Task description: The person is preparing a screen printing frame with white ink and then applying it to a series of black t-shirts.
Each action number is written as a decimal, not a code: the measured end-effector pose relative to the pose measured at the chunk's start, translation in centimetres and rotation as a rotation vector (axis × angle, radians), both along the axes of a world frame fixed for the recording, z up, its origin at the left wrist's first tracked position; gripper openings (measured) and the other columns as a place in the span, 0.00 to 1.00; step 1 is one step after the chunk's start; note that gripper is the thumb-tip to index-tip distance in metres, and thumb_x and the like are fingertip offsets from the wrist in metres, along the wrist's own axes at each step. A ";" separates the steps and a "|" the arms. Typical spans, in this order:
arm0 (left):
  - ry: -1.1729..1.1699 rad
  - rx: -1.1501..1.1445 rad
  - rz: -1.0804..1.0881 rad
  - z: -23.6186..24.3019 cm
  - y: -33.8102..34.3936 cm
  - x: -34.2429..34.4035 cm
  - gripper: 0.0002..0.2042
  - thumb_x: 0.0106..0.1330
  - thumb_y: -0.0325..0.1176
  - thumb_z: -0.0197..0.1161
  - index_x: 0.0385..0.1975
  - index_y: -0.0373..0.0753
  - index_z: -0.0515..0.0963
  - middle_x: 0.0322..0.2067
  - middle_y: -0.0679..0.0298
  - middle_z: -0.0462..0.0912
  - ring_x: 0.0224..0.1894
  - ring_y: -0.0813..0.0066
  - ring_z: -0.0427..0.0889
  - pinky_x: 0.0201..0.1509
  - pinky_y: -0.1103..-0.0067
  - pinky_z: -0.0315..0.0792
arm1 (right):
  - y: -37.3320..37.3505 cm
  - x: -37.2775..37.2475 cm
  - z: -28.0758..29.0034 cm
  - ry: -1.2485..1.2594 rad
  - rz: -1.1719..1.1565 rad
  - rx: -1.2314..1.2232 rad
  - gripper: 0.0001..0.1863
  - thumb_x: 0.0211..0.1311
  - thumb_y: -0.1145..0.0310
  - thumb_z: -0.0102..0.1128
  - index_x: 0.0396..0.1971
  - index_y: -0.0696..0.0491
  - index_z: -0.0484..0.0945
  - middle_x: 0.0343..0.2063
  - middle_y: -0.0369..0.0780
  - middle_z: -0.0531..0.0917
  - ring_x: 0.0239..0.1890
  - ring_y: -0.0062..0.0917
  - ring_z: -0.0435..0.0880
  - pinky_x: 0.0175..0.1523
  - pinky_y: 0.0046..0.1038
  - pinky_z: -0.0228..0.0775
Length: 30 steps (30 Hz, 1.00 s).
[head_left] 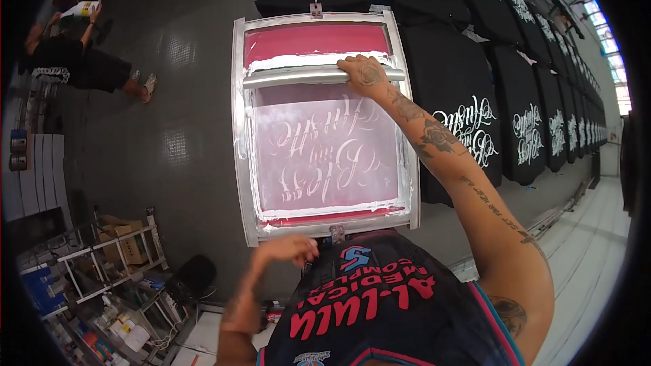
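Note:
My right hand (366, 73) grips the metal squeegee bar (295, 76), which lies across the upper part of an aluminium-framed screen (239, 129). The screen shows a pink band at the top, thick white ink along the bar and the lower edge, and pale reversed script (322, 149) in the middle. A small clamp or bracket (315, 8) is at the frame's top, another at its bottom. My left hand (295, 251) is low by the screen's lower-left edge, near my body, blurred, with fingers bent; whether they hold anything is unclear.
Rows of black shirts (454, 81) with white script fill the right and top. A co-worker (81, 61) at left holds a white container (81, 8). A metal rack (88, 271), cardboard box (119, 237) and cluttered supplies stand lower left. A bright window strip (603, 47) is far right.

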<state>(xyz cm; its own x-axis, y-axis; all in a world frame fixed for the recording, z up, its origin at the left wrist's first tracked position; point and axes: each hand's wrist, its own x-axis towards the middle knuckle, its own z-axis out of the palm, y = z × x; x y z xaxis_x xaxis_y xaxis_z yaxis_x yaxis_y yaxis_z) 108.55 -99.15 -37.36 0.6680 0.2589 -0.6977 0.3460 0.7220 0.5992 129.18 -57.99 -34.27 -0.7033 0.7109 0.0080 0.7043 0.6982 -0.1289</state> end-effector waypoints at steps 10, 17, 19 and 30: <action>0.456 0.449 0.648 -5.2 -8.1 13.3 0.27 0.75 0.54 0.52 0.31 0.32 0.80 0.26 0.53 0.85 0.32 0.58 0.85 0.38 0.64 0.75 | 9.2 -4.1 1.3 -0.194 0.033 -0.234 0.35 0.42 0.62 0.70 0.57 0.52 0.79 0.47 0.47 0.86 0.52 0.42 0.84 0.58 0.39 0.74; 0.560 0.448 0.752 -3.8 -10.2 15.3 0.26 0.74 0.55 0.51 0.30 0.35 0.80 0.25 0.53 0.85 0.34 0.48 0.85 0.41 0.59 0.75 | 6.3 -3.6 1.9 -0.162 0.017 -0.221 0.32 0.43 0.60 0.71 0.54 0.54 0.81 0.45 0.50 0.86 0.51 0.43 0.84 0.58 0.39 0.74; 0.600 0.403 0.729 -4.3 -10.3 15.4 0.26 0.74 0.55 0.51 0.30 0.36 0.80 0.27 0.52 0.85 0.34 0.49 0.85 0.41 0.60 0.75 | 4.4 -3.0 1.3 -0.097 0.012 -0.209 0.27 0.47 0.65 0.66 0.53 0.51 0.81 0.46 0.49 0.86 0.51 0.43 0.84 0.58 0.40 0.74; 0.198 0.635 0.549 -6.0 -8.1 12.0 0.26 0.75 0.51 0.50 0.27 0.33 0.81 0.24 0.52 0.84 0.30 0.55 0.85 0.39 0.65 0.75 | -14.5 2.0 1.7 -0.086 0.015 -0.224 0.21 0.49 0.76 0.55 0.46 0.48 0.83 0.44 0.42 0.87 0.50 0.39 0.84 0.55 0.40 0.75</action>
